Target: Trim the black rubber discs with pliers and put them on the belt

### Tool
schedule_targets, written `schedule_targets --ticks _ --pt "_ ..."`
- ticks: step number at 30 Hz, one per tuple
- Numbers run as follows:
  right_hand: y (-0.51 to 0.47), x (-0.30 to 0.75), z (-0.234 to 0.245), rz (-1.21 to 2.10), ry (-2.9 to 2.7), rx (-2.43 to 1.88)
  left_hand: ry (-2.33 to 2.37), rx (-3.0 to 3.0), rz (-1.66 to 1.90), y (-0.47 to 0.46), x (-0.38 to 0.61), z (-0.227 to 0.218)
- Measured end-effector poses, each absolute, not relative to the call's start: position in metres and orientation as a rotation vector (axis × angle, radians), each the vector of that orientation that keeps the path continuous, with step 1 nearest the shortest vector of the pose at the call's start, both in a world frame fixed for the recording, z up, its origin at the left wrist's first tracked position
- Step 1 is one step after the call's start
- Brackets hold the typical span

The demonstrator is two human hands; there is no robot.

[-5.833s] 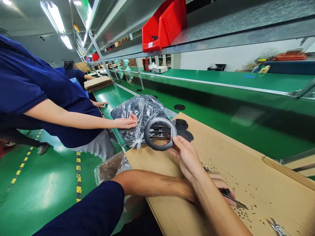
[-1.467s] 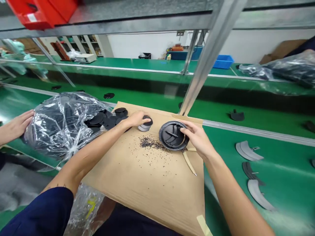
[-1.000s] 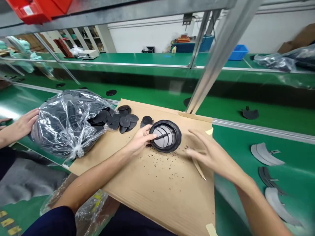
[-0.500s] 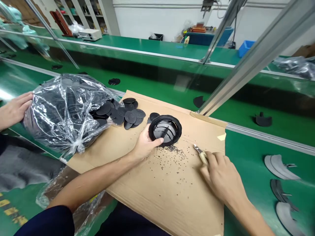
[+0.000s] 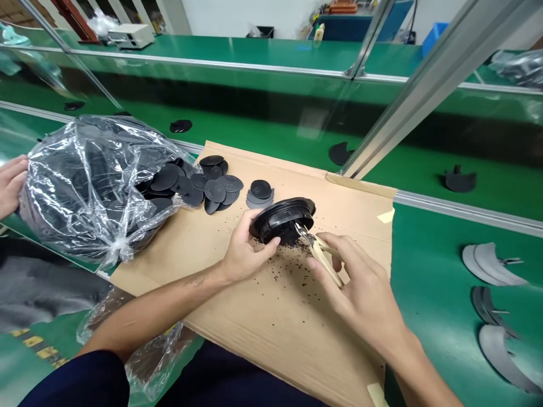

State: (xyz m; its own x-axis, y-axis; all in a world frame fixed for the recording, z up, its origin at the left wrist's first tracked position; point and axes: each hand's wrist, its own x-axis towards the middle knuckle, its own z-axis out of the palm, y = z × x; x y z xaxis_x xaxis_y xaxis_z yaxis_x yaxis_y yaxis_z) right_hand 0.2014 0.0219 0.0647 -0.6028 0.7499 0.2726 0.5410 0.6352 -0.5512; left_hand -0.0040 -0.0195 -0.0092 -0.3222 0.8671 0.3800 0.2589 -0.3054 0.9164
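Observation:
My left hand (image 5: 246,251) grips a round black plastic part (image 5: 282,217) by its left edge, fingers behind and thumb in front. The part is tilted, its rim up and its side facing me. In my right hand (image 5: 360,277) is a pair of cutting pliers (image 5: 324,260) with cream handles, the handles somewhat spread. The pliers' jaws touch or nearly touch the part's near right side; whether they hold anything there I cannot tell. Small black scraps (image 5: 292,271) lie scattered beneath on the cardboard sheet (image 5: 237,316).
Left stands a clear plastic bag (image 5: 97,181) spilling black discs (image 5: 215,191), with another person's hand (image 5: 11,186) at its far side. A small disc stack (image 5: 259,192) lies behind the part. A metal frame post (image 5: 407,107) rises right. Grey curved pieces (image 5: 483,263) lie on the green bench.
My left hand has tipped the black part from facing me to side-on. My right hand has brought the pliers left and up to it. The view has shifted slightly.

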Motion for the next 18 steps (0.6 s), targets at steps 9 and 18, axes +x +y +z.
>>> schedule_targets --ticks 9,18 --pt "0.0246 0.2046 0.0646 0.529 -2.415 -0.956 1.543 1.616 1.68 -0.0221 -0.0061 -0.012" --pt "0.026 0.2063 0.0567 0.48 -2.456 -0.94 1.565 1.653 1.652 -0.024 -0.0035 -0.017"
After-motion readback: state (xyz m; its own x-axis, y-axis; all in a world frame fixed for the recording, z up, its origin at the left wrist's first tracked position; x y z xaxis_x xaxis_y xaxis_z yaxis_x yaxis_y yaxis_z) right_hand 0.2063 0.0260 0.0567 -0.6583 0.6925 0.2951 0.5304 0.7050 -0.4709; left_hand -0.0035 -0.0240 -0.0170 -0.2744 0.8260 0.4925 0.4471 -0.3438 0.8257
